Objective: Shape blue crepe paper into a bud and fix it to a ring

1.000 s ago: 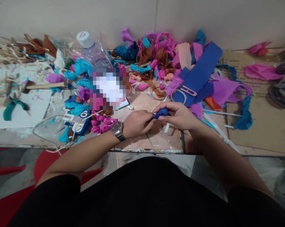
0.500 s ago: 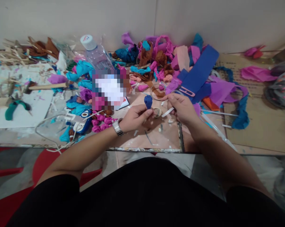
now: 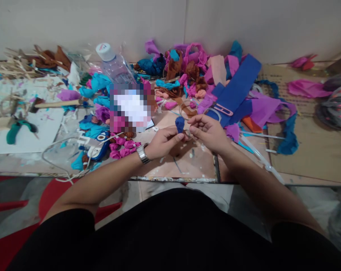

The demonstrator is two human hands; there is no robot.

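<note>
My left hand (image 3: 165, 142), with a watch on its wrist, pinches a small dark blue crepe-paper bud (image 3: 179, 123) and holds it upright above the worktable (image 3: 187, 169). My right hand (image 3: 210, 131) is right beside it, fingers curled and pinched at the base of the bud; what they hold, if anything, is too small to make out. A roll of clear tape (image 3: 188, 109) lies just behind the hands.
A heap of crepe paper (image 3: 193, 71) in pink, purple, brown and blue covers the back of the table, with a folded blue strip (image 3: 238, 88). A plastic bottle (image 3: 113, 64), several pink buds (image 3: 123, 146), green-handled pliers (image 3: 14, 130) and wooden sticks (image 3: 14, 66) lie left.
My right hand let go of a white strip it was pulling near the tape and came back to the bud. My left hand keeps the blue bud raised.
</note>
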